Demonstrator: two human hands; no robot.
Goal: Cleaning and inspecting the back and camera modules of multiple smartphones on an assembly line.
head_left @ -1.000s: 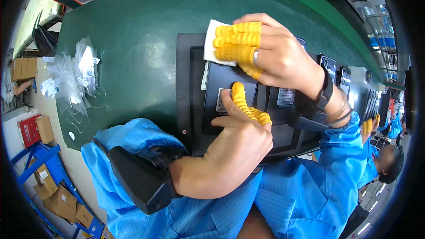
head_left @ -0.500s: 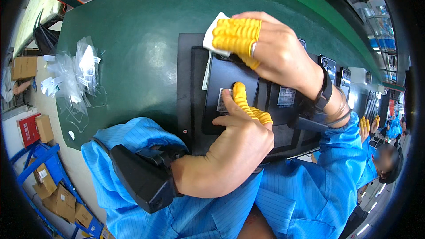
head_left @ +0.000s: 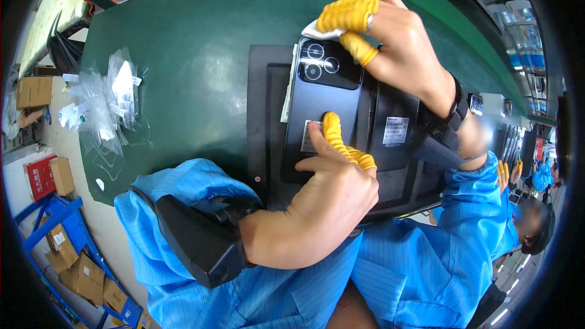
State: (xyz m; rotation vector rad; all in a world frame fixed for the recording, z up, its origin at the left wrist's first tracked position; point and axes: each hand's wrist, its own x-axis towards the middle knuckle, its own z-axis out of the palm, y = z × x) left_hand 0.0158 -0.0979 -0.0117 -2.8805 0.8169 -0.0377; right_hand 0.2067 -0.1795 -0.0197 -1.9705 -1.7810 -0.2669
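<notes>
Pinching a thin white cloth (head_left: pixel 317 31), the right hand (head_left: pixel 396 36) is mostly closed at the top edge of the shiny, dark blue, flat phone (head_left: pixel 323 100). The left hand (head_left: pixel 323 201), half curled, touches the phone's lower half; whether it grips, I cannot tell. A flat black board (head_left: pixel 259 91) lies under the phone.
</notes>
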